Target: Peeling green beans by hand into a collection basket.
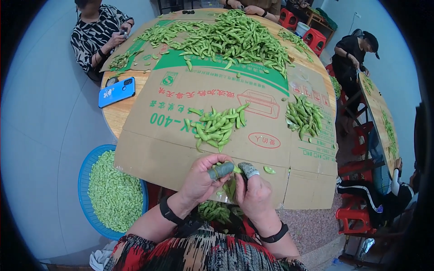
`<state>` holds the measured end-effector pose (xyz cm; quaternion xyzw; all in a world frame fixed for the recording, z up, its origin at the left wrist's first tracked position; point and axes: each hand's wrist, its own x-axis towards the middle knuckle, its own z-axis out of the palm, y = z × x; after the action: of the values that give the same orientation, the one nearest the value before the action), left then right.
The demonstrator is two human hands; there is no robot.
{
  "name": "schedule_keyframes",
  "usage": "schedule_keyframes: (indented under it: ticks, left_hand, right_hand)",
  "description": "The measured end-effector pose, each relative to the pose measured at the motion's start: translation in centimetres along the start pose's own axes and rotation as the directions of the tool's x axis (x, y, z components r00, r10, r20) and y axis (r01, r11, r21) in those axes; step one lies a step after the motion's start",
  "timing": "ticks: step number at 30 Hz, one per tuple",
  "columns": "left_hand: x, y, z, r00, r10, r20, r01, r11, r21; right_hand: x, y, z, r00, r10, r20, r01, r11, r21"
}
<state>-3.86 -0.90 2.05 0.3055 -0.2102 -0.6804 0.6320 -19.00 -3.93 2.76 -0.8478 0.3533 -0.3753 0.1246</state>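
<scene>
My left hand (205, 174) is closed, a dark green cover on its thumb. Opposite it my right hand (256, 192) is closed too, with a grey knitted cover on its thumb. Between the two thumbs a green soybean pod (237, 170) shows, pinched from both sides; part of it is hidden by the fingers. More pods hang just below the fingers. In front of my hands lies a small pile of soybean pods (216, 128) on flattened cardboard (194, 97). One loose pod (269, 170) rests to the right of my right thumb.
A large heap of pods (239, 38) covers the far table; a smaller pile (304, 116) lies right. A blue phone (116, 92) is at the left edge. Below left stands a blue basket (82, 189) of shelled beans. Other people work around, with red stools (314, 40) nearby.
</scene>
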Motion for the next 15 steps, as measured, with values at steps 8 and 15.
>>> schedule_keyframes:
  ticks: [8,15]
  left_hand:
    - [-0.8,0.3,-0.1,0.997,0.071,-0.027,-0.051,0.888,0.458]
    - [-1.3,0.4,-1.1,0.997,0.030,0.070,-0.071,0.702,0.708]
  right_hand:
    - [-0.8,-0.8,0.0,0.998,0.023,0.055,-0.023,1.000,0.001]
    - [-1.9,-1.6,-0.5,0.977,0.136,0.165,-0.149,0.986,0.069]
